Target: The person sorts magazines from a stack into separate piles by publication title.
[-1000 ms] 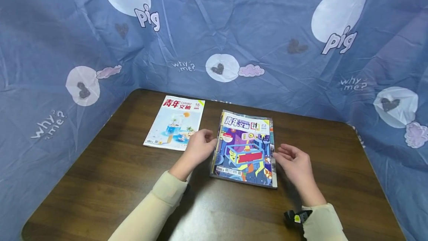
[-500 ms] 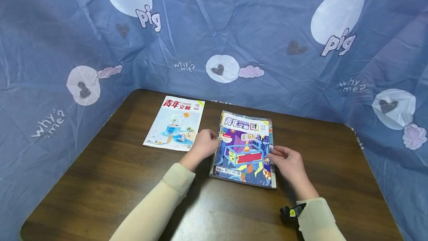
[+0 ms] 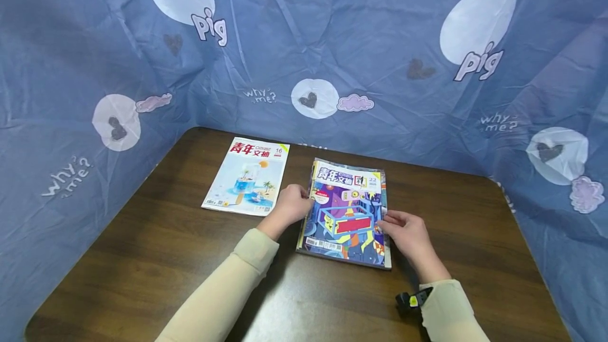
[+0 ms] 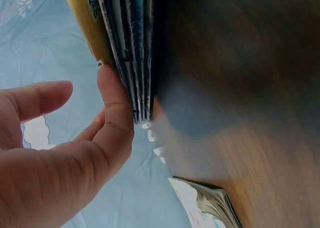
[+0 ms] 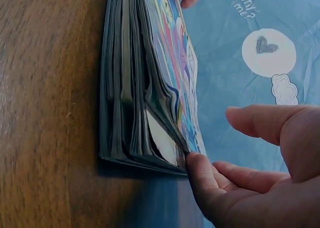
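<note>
A stack of magazines [image 3: 349, 220] lies on the table, its top cover purple and blue with a white title band. At its left side, my left hand [image 3: 291, 206] touches the edge. One finger [image 4: 116, 97] meets the spines in the left wrist view, with another digit held apart. On the right side, my right hand [image 3: 407, 232] has its fingertips right at the edge of the upper magazines. In the right wrist view one fingertip [image 5: 197, 165] touches that edge, and the page edges [image 5: 162, 133] there spread apart. Another digit stands off from the stack.
A single magazine [image 3: 247, 176] with a white and light-blue cover lies to the left of the stack. The brown wooden table [image 3: 157, 257] is bordered at the back and sides by a blue printed cloth [image 3: 389, 57].
Both hands have moved inward to the sides of the stack; the right hand came in from the right and now touches its edge. The magazines have stayed in place.
</note>
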A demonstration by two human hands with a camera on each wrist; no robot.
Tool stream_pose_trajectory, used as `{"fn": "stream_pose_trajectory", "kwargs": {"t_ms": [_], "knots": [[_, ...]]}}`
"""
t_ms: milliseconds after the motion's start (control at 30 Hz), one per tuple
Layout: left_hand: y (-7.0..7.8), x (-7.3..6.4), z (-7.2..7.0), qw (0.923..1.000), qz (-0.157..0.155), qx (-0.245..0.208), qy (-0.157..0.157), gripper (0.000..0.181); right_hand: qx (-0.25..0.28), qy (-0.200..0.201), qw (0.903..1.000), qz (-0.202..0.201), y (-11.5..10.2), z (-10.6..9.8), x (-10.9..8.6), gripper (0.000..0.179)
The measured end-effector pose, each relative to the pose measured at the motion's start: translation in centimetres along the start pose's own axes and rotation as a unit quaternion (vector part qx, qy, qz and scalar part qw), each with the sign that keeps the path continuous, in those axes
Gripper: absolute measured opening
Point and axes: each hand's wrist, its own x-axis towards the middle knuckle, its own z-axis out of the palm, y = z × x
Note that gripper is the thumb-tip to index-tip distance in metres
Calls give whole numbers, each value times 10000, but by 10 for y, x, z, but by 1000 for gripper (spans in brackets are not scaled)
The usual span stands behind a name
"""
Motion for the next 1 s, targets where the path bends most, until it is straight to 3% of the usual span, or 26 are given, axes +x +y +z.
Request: {"fn": "stream_pose_trajectory", "kwargs": {"t_ms": [133, 300, 433, 633, 767, 1000], "knots": [[0, 3, 0, 9988, -258, -411, -117, 18, 21, -13, 10000, 69, -1, 1, 0, 58], [0, 11, 0, 9916, -659, -1071, -305, 19, 24, -8, 9999, 117, -2, 1, 1, 58], [2, 23, -2, 9908, -820, -1006, -393, 17, 52, -26, 9999, 148, -2, 1, 1, 57], [7, 47, -3, 9952, -736, -577, -283, 20, -302, -126, 9992, 249, -3, -4, -6, 58], [8, 59, -3, 9920, -918, -846, -206, 21, -616, -288, 9971, 327, -4, -8, -12, 62], [13, 70, 0, 9802, -1373, -1408, -217, 28, -602, -318, 9969, 396, -5, -8, -13, 66]]}}
